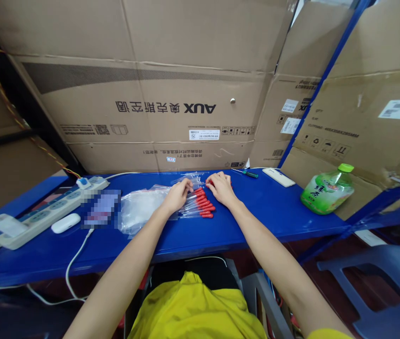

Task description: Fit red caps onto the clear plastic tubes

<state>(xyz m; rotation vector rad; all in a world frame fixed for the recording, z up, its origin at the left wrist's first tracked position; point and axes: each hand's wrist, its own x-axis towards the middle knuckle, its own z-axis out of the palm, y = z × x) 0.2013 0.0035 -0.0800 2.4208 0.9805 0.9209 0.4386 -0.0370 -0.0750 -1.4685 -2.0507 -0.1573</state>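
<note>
Several clear tubes with red caps (202, 205) lie in a row on the blue shelf (263, 212). My left hand (178, 194) rests on the left ends of the tubes with its fingers curled over them. My right hand (221, 187) sits at the far end of the row, fingers bent down onto the caps. What either hand grips is hidden under the fingers. A heap of clear plastic bags (140, 207) lies just left of my left hand.
A white power strip (52, 209), a white earbud case (65, 222) and a blurred phone (101, 209) lie at left. A green drink bottle (327, 190), a white flat device (278, 177) and a green pen-like tool (249, 173) lie at right. Cardboard boxes (164, 108) stand behind.
</note>
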